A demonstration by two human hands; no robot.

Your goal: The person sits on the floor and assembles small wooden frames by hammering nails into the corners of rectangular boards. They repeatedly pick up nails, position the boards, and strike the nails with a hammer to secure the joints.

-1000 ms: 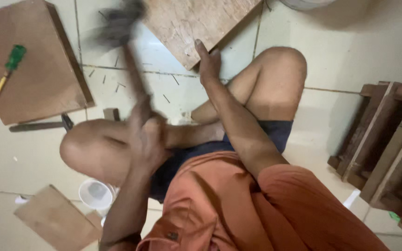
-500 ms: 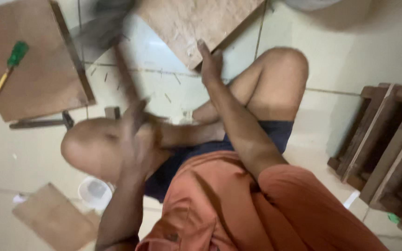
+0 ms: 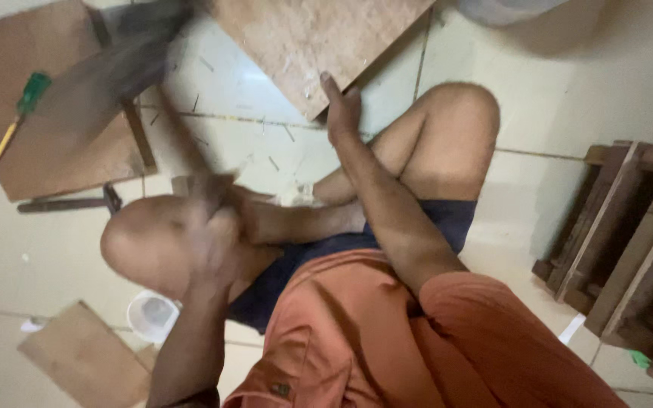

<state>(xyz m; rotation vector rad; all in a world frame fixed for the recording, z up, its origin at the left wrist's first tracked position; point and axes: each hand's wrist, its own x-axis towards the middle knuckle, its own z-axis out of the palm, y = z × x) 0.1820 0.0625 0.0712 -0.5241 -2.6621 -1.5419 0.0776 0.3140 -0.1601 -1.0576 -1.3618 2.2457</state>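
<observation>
The left hand [image 3: 209, 227] grips a hammer [image 3: 141, 45] — its blurred head has swung up from half a second ago. The right hand [image 3: 341, 109], fingers flat, presses the plywood board's [image 3: 319, 38] near corner against the tiled floor [image 3: 614, 83] — another blow looks due.

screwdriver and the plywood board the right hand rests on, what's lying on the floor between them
In the head view, between the screwdriver and the plywood board lie a brown board's edge, then pale tile strewn with small nails; the blurred hammer crosses above.
</observation>
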